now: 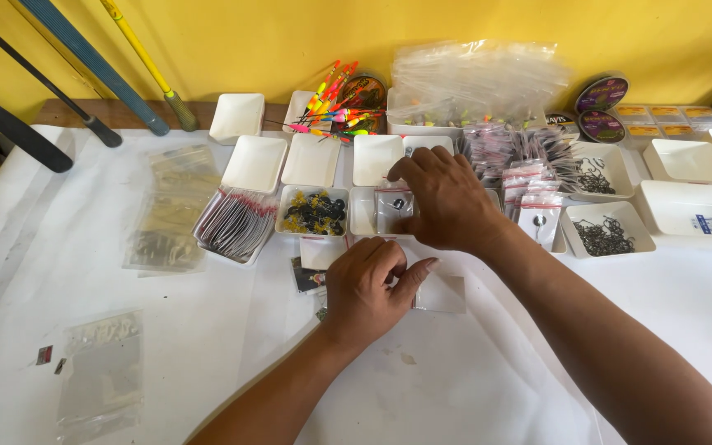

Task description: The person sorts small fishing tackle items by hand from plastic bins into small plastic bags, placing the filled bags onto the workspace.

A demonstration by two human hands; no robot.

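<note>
My right hand [448, 200] reaches over a white square tray [363, 212], its fingertips on a small clear zip bag [394, 208] with a dark piece inside. My left hand [368, 286] rests loosely curled on the white table cover, beside small packets [310, 272] and a flat clear bag [440, 293]. A tray of black and yellow pieces [315, 212] stands just left of my right hand.
Several white trays stand in rows; two at the right hold dark hooks [604, 235]. A tray of packed bags [236, 222], bright floats [333, 105], line spools [601, 93], a heap of clear bags [475, 78] and rod handles [84, 53] ring the area. Loose bags [102, 371] lie left.
</note>
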